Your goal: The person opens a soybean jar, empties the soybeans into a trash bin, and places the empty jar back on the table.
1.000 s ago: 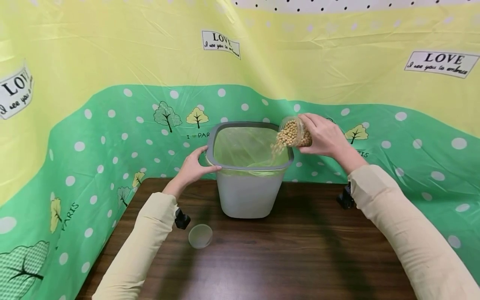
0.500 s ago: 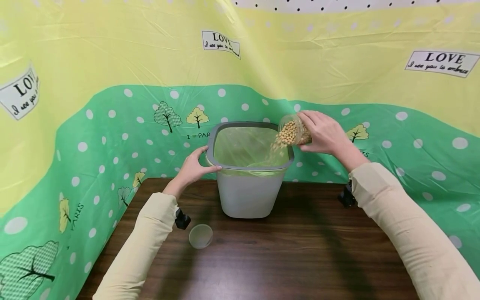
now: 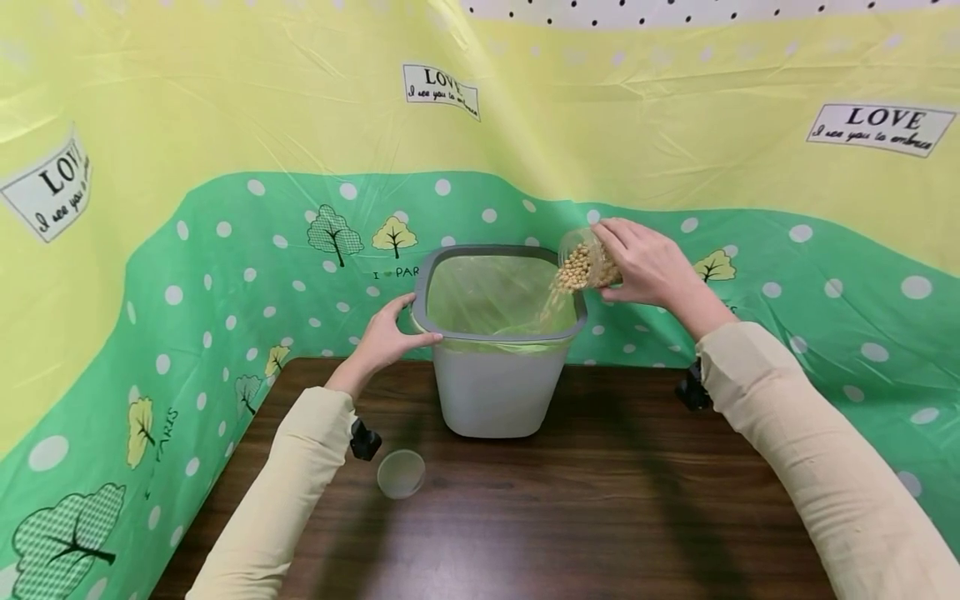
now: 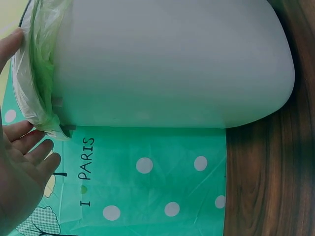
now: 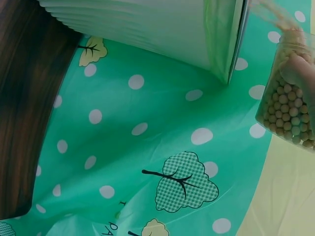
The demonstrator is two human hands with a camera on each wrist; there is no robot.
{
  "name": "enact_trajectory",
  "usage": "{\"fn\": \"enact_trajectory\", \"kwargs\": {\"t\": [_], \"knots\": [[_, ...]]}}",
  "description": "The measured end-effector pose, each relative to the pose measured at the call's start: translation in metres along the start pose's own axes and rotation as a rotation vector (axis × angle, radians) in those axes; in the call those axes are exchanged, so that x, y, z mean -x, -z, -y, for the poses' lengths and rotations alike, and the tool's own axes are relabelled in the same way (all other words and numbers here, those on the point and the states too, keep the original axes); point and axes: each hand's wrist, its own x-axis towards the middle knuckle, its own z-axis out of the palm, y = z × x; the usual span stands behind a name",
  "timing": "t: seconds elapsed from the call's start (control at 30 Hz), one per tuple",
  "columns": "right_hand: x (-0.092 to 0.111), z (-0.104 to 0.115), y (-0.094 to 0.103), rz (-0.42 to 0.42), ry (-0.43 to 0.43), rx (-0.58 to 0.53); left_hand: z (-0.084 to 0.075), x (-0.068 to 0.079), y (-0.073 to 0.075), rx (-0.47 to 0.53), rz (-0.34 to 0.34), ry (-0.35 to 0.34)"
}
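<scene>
A light grey trash bin [image 3: 498, 392] with a darker grey rim stands upright on the table, lined with a green plastic bag [image 3: 480, 292]. My left hand [image 3: 381, 340] holds the rim's front left corner, thumb on the front edge and fingers along the side; the outer fingers hang loose in the left wrist view. Above the rim's right side, my right hand [image 3: 648, 265] grips a clear jar [image 5: 268, 105] tipped toward the bin. Soybeans [image 3: 574, 268] fill its mouth and fall in a stream into the bag. The bag's bottom is hidden.
A clear round lid [image 3: 401, 473] lies on the dark wooden table [image 3: 570, 517], left of and nearer than the bin. A green and yellow printed curtain [image 3: 247, 250] hangs behind the table and along its left side.
Soybeans keep pouring from the jar, and fewer show in it now. My right hand has risen slightly with the jar. My left hand stays on the rim.
</scene>
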Motion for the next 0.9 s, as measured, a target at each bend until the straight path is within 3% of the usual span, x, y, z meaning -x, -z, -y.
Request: {"fn": "enact_trajectory", "kwargs": {"t": [0.33, 0.9], "knots": [[-0.002, -0.001, 0.001, 0.032, -0.008, 0.014, 0.000, 0.001, -0.001, 0.011, -0.005, -0.002], [-0.014, 0.000, 0.004, 0.009, 0.118, 0.007, 0.001, 0.001, 0.000, 0.020, -0.003, -0.010]]}}
